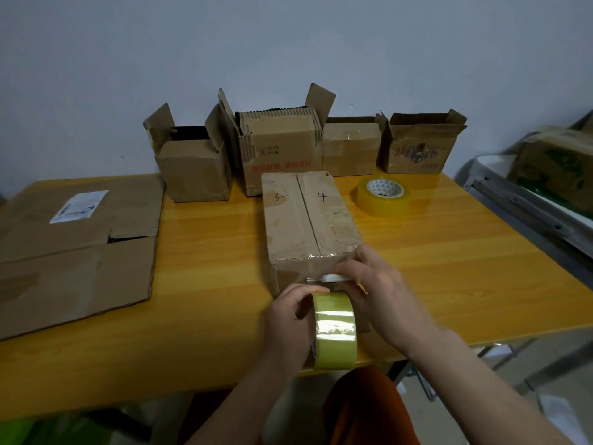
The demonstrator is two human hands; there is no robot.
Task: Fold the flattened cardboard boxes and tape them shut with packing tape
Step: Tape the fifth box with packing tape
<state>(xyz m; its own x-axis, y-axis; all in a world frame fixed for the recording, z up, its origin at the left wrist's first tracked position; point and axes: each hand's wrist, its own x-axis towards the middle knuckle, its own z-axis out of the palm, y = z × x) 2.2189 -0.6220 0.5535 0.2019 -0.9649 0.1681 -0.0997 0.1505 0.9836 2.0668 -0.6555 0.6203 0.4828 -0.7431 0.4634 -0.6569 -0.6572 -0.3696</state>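
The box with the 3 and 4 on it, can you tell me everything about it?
The box is brown, worn cardboard, folded shut, lying on the yellow table. "3" and "4" are handwritten either side of its top seam, which clear tape covers. The right hand touches its near end, where the left hand holds a tape roll.

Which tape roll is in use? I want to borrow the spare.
The tape roll held upright between both hands at the table's near edge; the other roll lies flat, untouched, behind the numbered box.

On the worktop [199, 252], a closed box [308, 220] sits centre; flattened cardboard [73, 252] at nine o'clock, spare tape roll [383, 195] at two, four open boxes [276, 152] at twelve.
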